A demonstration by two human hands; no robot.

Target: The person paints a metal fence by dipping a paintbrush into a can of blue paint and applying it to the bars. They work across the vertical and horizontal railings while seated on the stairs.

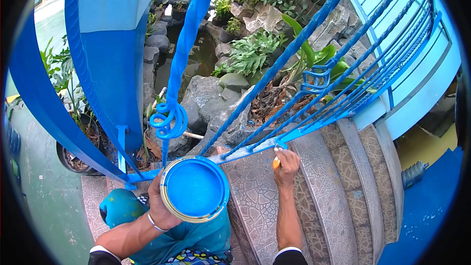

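My left hand (159,206) grips a round tin of blue paint (195,189) from its left side and holds it level over my knee. My right hand (286,164) is closed on a paintbrush with an orange handle (276,163). The brush tip touches the bottom rail (255,148) of a blue metal stair railing (314,68). The tin sits just below that rail, left of my right hand.
Patterned stone steps (333,191) run down to the right. Behind the railing lie rocks (206,98), a small pond and green plants (255,51). A blue pillar (110,44) stands at left, with a potted plant (78,137) beside it. A blue scroll ornament (169,120) hangs above the tin.
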